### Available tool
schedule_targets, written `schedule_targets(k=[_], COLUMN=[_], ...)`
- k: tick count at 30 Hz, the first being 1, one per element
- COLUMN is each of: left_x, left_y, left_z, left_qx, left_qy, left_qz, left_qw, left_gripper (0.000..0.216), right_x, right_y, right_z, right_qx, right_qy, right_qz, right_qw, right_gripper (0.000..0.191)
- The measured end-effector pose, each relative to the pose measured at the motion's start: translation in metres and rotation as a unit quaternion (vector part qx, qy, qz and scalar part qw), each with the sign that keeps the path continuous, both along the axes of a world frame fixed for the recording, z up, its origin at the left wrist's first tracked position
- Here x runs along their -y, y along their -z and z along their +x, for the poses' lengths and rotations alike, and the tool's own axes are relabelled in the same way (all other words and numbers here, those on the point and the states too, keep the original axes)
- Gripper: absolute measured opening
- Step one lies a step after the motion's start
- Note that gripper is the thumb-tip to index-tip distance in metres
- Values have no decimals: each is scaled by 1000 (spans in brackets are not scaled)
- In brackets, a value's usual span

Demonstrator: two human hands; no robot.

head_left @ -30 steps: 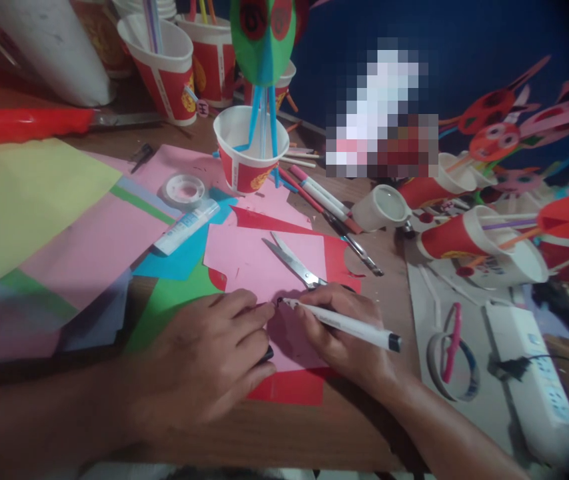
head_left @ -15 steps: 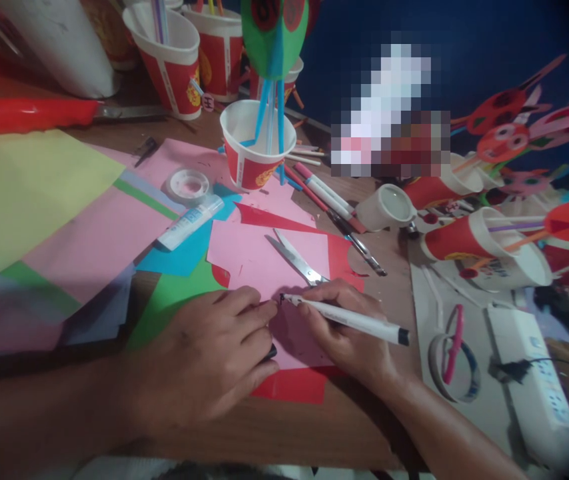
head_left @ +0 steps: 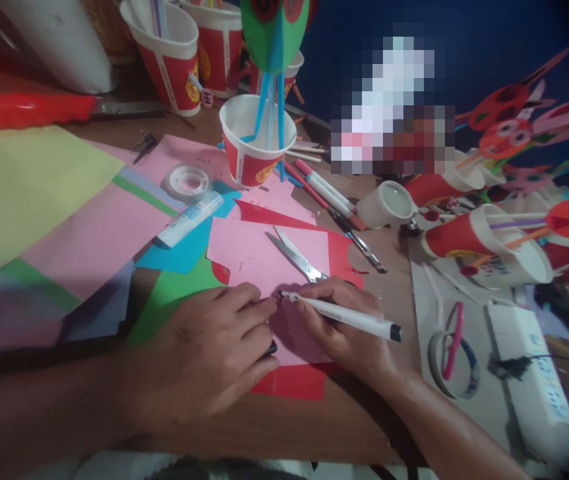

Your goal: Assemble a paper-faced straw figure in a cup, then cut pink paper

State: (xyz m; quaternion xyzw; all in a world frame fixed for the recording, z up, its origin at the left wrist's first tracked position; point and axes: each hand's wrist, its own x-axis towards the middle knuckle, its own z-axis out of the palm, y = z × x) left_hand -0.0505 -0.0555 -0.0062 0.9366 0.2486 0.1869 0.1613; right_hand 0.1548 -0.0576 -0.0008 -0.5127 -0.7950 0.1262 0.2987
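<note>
In my right hand (head_left: pixel 349 327) is a white marker (head_left: pixel 352 317) with a black end, its tip down at a small dark mark beside my left fingertips. My left hand (head_left: pixel 224 347) lies over the pink paper (head_left: pixel 294 343) with its fingers bent together. A black marker cap (head_left: pixel 271 348) pokes out between those fingers; most of it is hidden. Whether the fingertips also pinch a small paper piece, I cannot tell. Scissors (head_left: pixel 299 259) lie on the pink sheet with blades apart, their handles hidden behind my right hand. Red paper (head_left: pixel 289 383) and green paper (head_left: pixel 164 300) show underneath.
A red paper cup (head_left: pixel 252 163) with blue straws and a green paper face stands ahead. Left lie coloured sheets (head_left: pixel 39 177), a tape roll (head_left: pixel 188 181) and a glue tube (head_left: pixel 189 220). Markers (head_left: pixel 329 190), a brush (head_left: pixel 359 243), a white cup (head_left: pixel 387 203) and a power strip (head_left: pixel 534 360) are right.
The marker has shifted slightly left, its rear end dipping a little. The dark mark at its tip now shows crossing strokes. My left hand stays in place.
</note>
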Motion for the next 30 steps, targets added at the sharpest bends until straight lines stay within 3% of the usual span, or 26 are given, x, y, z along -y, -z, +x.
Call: schedule_targets(k=[13, 30], left_x=[0, -1], left_y=[0, -1], left_z=[0, 1], left_qx=[-4, -11], left_qy=[-11, 0], left_qz=[4, -5], left_qw=[1000, 1000], left_gripper=[22, 24], right_x=[2, 1], right_y=[2, 3], right_z=[3, 0], right_qx=[-57, -42], right_qy=[32, -1], right_qz=[-18, -20], right_qw=[998, 999], right_gripper=[4, 7])
